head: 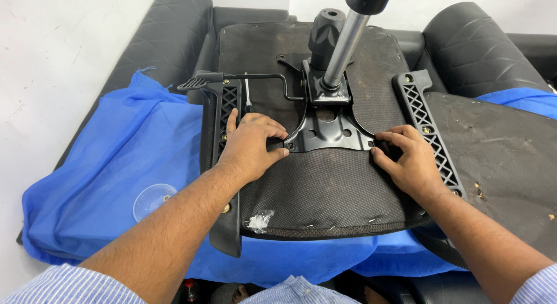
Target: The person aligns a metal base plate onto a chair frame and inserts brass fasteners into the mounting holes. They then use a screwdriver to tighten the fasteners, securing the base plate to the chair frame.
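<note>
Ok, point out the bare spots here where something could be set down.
Free: the blue cloth left of the seat base, apart from the clear cup; the seat fabric between both wrists and the stapled front edge; the dark panel at right. Crowded: around the metal plate, where left hand and right hand press its corners.

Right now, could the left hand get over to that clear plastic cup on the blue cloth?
Probably yes. The left hand rests on the upturned chair seat, and the clear cup lies on the blue cloth just to its left. Nothing stands between them, and the hand holds nothing.
</note>
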